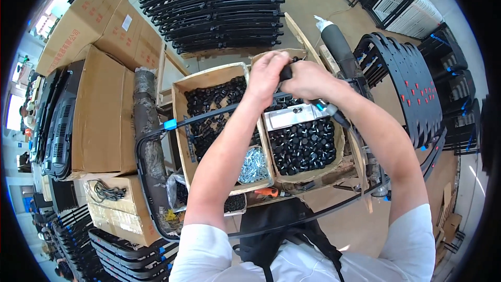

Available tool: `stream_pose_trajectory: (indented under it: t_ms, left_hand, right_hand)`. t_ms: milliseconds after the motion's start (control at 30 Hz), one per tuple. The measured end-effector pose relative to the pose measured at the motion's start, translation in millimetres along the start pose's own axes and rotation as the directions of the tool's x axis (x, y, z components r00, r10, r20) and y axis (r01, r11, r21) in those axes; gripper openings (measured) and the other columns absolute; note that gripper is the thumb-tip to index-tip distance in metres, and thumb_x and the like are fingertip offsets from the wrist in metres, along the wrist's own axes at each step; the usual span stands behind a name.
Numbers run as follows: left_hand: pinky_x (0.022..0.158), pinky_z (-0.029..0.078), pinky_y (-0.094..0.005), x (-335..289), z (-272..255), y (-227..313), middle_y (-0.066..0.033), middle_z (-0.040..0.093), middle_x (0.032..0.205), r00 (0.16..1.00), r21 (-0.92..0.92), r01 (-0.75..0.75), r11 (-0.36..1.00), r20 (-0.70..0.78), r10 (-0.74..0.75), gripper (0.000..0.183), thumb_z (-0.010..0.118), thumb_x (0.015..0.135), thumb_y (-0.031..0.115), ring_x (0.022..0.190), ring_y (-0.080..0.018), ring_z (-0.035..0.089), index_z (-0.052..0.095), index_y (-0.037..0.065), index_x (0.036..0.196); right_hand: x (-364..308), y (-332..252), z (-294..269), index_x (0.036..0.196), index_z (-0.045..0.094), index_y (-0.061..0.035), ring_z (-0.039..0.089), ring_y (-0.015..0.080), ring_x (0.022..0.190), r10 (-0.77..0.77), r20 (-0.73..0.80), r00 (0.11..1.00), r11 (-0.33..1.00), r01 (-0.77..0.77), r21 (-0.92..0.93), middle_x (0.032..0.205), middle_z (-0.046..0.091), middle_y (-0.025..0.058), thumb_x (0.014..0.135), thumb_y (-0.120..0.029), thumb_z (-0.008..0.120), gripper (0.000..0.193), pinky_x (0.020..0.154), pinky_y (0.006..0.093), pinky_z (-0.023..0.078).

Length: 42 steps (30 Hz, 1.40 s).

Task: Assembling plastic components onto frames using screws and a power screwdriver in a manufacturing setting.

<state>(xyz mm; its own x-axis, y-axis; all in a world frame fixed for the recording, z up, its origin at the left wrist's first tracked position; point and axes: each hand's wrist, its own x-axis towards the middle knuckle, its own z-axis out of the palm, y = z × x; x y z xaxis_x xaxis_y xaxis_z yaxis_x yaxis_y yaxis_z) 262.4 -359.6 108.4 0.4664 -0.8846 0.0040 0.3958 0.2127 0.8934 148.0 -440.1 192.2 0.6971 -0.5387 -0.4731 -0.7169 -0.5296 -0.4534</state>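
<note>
My left hand and my right hand meet above the far end of the parts boxes. Both have their fingers closed at a small black part; its kind is mostly hidden by the fingers. Beneath my forearms lies a large black tubular frame, with blue tape on its left corner; it rests across the boxes and reaches toward my waist. By my right wrist is a tool with a dark handle and a blue ring; whether it touches the wrist I cannot tell.
Wooden boxes hold black knob-like parts and silver screws. An orange-handled tool lies near me. Padded rollers flank the boxes. Stacked black frames stand beyond, cartons at left, black panels at right.
</note>
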Motion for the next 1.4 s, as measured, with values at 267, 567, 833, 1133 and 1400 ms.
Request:
stream_pose_trajectory:
  t_ms: [267, 567, 833, 1133, 1400]
  left_hand:
    - [0.085, 0.049, -0.0288, -14.4, -54.4, 6.2, 0.0002, 0.067, 0.097, 1.000, -0.035, 0.029, 0.999, 0.005, -0.029, 0.022, 0.066, 0.102, 0.026, 0.091, -0.0104, 0.059, 0.072, 0.005, 0.103]
    - [0.090, 0.049, -0.0302, -13.8, -63.4, 7.5, -0.0011, 0.067, 0.100, 0.997, -0.022, 0.069, 0.997, 0.045, -0.068, 0.024, 0.065, 0.105, 0.028, 0.095, -0.0114, 0.059, 0.071, 0.005, 0.107]
    - [0.090, 0.048, -0.0294, -28.9, -66.9, 1.7, -0.0001, 0.066, 0.101, 0.998, 0.036, 0.057, 0.998, 0.012, -0.057, 0.023, 0.064, 0.106, 0.029, 0.096, -0.0105, 0.058, 0.069, 0.006, 0.111]
    - [0.090, 0.047, -0.0288, -31.7, -68.8, 1.1, 0.0004, 0.066, 0.100, 0.997, 0.038, 0.067, 0.997, 0.028, -0.068, 0.025, 0.064, 0.107, 0.031, 0.095, -0.0105, 0.058, 0.070, 0.007, 0.110]
    - [0.089, 0.047, -0.0296, -26.2, -75.9, -2.0, -0.0006, 0.067, 0.099, 0.994, 0.017, 0.086, 0.996, 0.070, -0.087, 0.024, 0.061, 0.107, 0.029, 0.094, -0.0108, 0.058, 0.070, 0.006, 0.108]
  right_hand:
    - [5.7, -52.0, 29.5, 0.075, 0.071, 0.0078, 0.069, 0.0239, 0.052, 0.011, 0.023, 1.000, 1.000, -0.011, -0.003, 0.072, 0.073, 0.0143, 0.082, -0.026, 0.068, 0.034, 0.057, 0.0394, 0.058]
    - [14.9, -55.7, 38.4, 0.075, 0.072, 0.0010, 0.073, 0.0256, 0.062, 0.086, 0.040, 0.995, 0.992, -0.082, -0.091, 0.065, 0.071, 0.0126, 0.085, -0.029, 0.062, 0.033, 0.068, 0.0408, 0.059]
    - [15.2, -54.2, 44.6, 0.078, 0.075, 0.0008, 0.076, 0.0282, 0.076, 0.093, 0.069, 0.993, 0.976, -0.078, -0.204, 0.066, 0.072, 0.0150, 0.084, -0.034, 0.060, 0.039, 0.079, 0.0410, 0.059]
    - [20.4, -47.4, 50.5, 0.080, 0.074, 0.0025, 0.077, 0.0261, 0.077, 0.103, 0.084, 0.991, 0.987, -0.091, -0.134, 0.068, 0.073, 0.0142, 0.083, -0.030, 0.062, 0.035, 0.075, 0.0398, 0.059]
    - [33.9, -44.6, 49.3, 0.085, 0.074, 0.0004, 0.072, 0.0219, 0.075, 0.093, 0.126, 0.988, 0.996, -0.090, -0.023, 0.080, 0.076, 0.0106, 0.074, -0.021, 0.072, 0.025, 0.071, 0.0346, 0.057]
